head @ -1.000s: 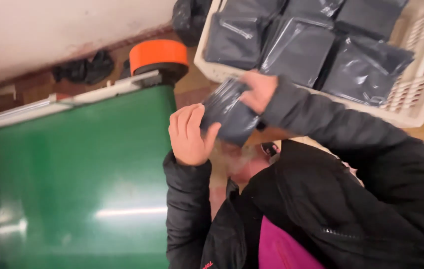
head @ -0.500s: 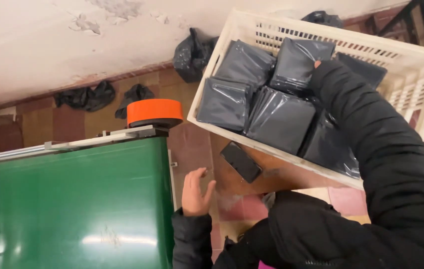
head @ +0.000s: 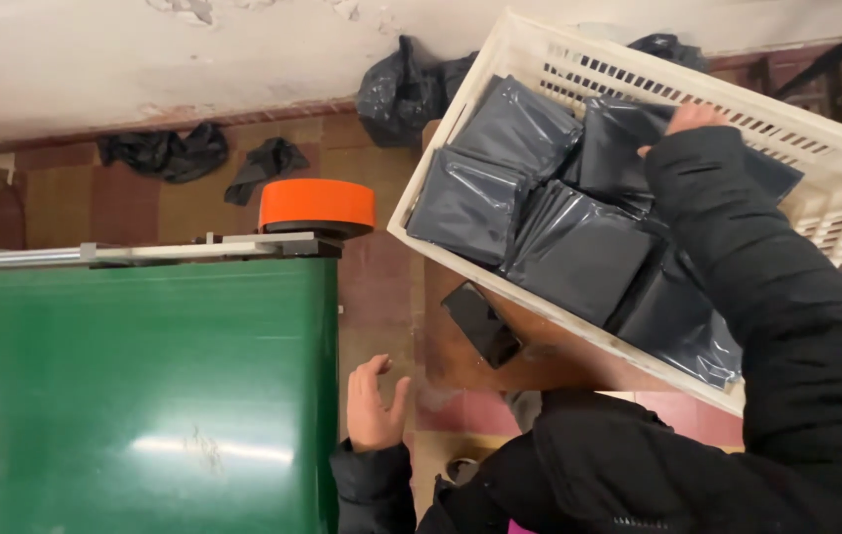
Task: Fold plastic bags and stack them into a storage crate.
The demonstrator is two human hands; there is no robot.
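Note:
My left hand (head: 374,405) hangs open and holds nothing, just right of the green belt surface (head: 144,396). My right hand (head: 688,119) reaches into the white slatted plastic crate (head: 461,109), with its fingers on a dark grey plastic-wrapped package (head: 619,143) near the crate's far side. My black sleeve hides most of that hand, so its grip is unclear. Several more grey packages (head: 579,247) fill the crate.
An orange round cap (head: 317,203) sits at the end of the green belt's metal rail. A flat black object (head: 480,324) lies on a brown surface under the crate's near edge. Black bags (head: 169,153) lie on the tiled floor by the wall.
A second ago both hands held a grey package near my chest. Since then my right arm has reached into the crate, my left hand has dropped away, and the view has tilted up.

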